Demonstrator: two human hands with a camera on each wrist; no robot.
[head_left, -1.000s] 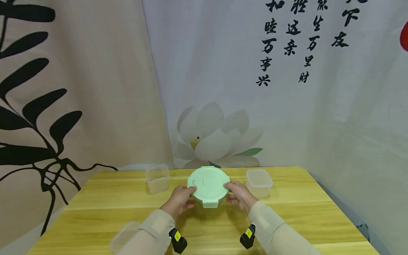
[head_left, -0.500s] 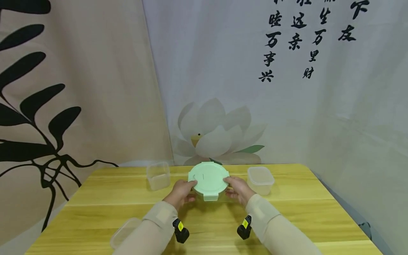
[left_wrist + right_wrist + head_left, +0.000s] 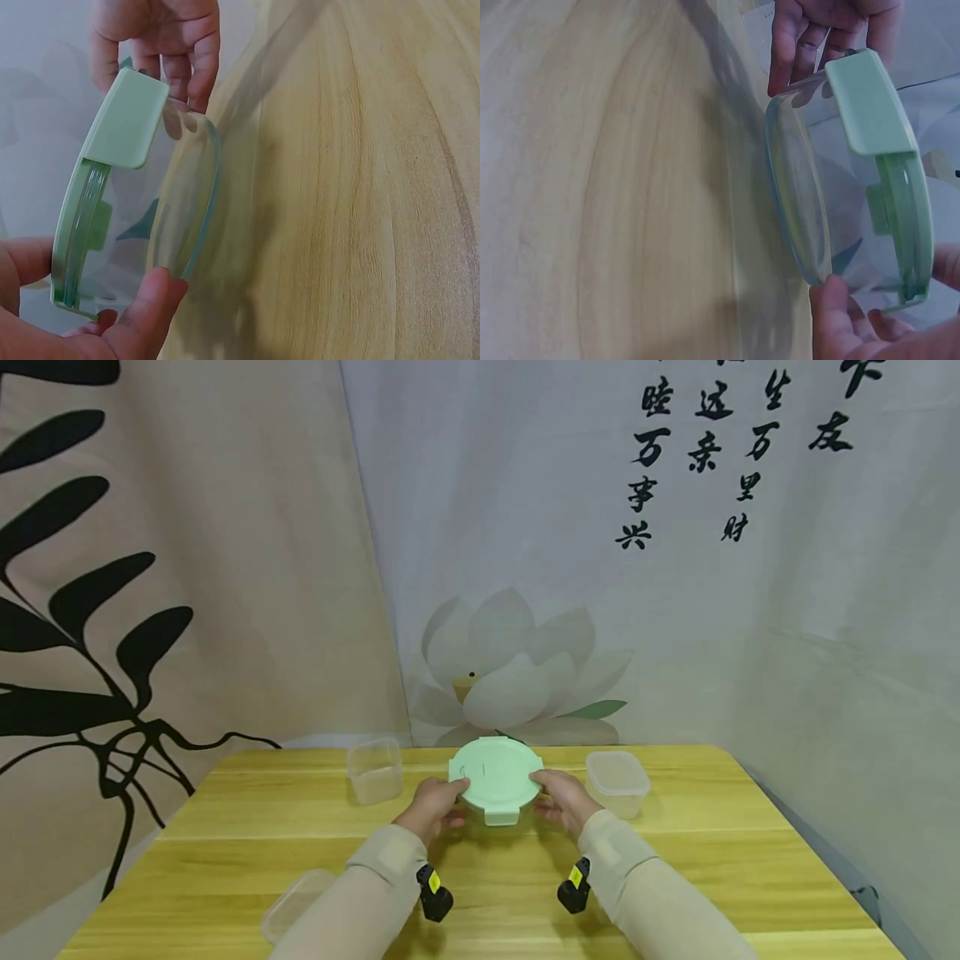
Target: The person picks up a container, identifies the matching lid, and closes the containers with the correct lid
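A round glass food container with a pale green clip-on lid (image 3: 497,772) is held between both hands, over the middle of the wooden table. My left hand (image 3: 431,810) grips its left side, thumb on the lid's rim and fingers at the glass below. On the opposite side my right hand (image 3: 566,800) holds it the same way. In the left wrist view a clip flap (image 3: 127,120) hangs down over the clear glass wall (image 3: 187,180). The right wrist view shows the glass base (image 3: 787,180) apart from the table, with a shadow beneath. I see no contents inside.
A clear plastic box (image 3: 375,772) stands at the back left of the table (image 3: 510,893). Another clear box with a whitish lid (image 3: 618,774) is just right of my right hand. A flat translucent lid (image 3: 296,902) lies front left, partly behind the left sleeve. A printed cloth (image 3: 525,527) hangs behind.
Both hands have carried the container slightly away from me, toward the table's back edge. Their grip looks the same. The head view has shifted a little.
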